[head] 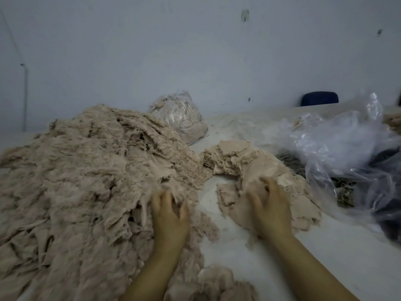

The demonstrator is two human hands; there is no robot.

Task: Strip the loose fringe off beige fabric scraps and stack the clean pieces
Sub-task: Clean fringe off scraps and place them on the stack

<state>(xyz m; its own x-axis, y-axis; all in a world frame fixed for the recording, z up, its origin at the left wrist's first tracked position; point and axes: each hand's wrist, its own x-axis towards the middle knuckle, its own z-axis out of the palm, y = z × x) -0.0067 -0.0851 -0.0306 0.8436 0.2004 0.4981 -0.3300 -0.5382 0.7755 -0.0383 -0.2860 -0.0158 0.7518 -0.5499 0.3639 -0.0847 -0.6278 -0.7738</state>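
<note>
The left hand point(170, 216) curled its grip into the frayed scrap heap point(86, 181); the right hand point(270, 208) gripped the stack of clean pieces point(238, 157), which stretched ahead.

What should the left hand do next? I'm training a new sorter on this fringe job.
Probably close the left hand on one frayed scrap at the edge of the big pile and pull it free. Its fingers already curl into that edge, while the right hand rests on the smaller stack.
</note>
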